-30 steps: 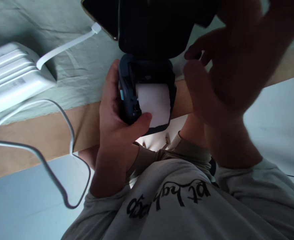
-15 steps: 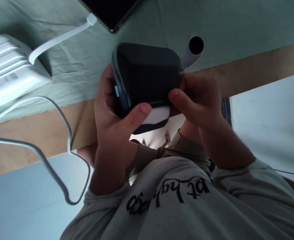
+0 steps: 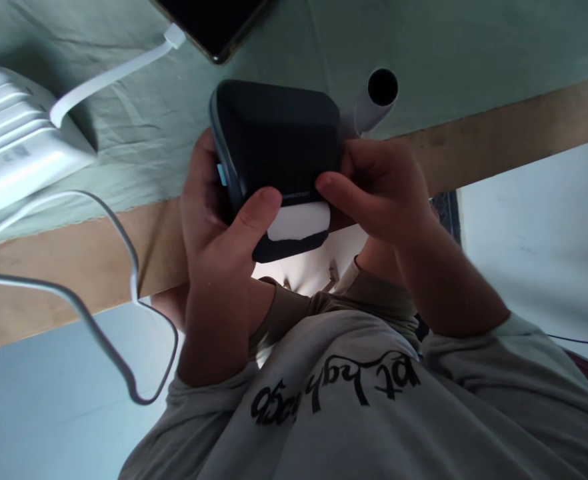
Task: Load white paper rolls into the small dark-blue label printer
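Both hands clamp the dark rounded plastic printer: left hand wraps its left side, right hand pinches its right near corner.

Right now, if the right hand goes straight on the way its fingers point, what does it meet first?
The right hand points leftward across the picture and already touches the dark printer. Going on, its forefinger would probably meet the left hand's thumb first; depth is uncertain.

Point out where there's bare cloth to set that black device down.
Bare green cloth lies right of the white tube. Crowded at left: power bank, white cable, phone. Both hands grip the black device.
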### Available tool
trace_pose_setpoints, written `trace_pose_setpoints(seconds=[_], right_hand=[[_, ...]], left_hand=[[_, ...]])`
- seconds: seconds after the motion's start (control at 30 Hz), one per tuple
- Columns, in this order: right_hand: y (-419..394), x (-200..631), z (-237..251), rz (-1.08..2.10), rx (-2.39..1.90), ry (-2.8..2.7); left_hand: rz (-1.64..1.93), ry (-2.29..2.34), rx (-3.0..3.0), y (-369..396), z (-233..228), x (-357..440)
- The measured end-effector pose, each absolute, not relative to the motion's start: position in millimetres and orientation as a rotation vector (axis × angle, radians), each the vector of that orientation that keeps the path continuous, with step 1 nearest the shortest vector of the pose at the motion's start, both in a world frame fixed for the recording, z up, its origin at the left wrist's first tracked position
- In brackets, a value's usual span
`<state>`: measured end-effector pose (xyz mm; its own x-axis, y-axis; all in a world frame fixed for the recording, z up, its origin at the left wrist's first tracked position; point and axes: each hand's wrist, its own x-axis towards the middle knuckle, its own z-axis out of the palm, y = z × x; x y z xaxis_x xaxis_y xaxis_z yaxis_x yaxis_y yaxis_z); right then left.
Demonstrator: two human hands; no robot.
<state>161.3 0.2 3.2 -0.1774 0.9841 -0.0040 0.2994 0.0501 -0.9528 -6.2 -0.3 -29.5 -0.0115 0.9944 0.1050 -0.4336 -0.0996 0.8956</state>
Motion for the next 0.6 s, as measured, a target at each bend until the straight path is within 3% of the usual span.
trace_pose_setpoints(seconds=[0.6], right_hand=[[-4.2, 166.4, -2.7, 1.111, -1.351, -1.751]], left_hand=[[1.499, 0.789, 0.870, 4.5, -28.1, -14.0]])
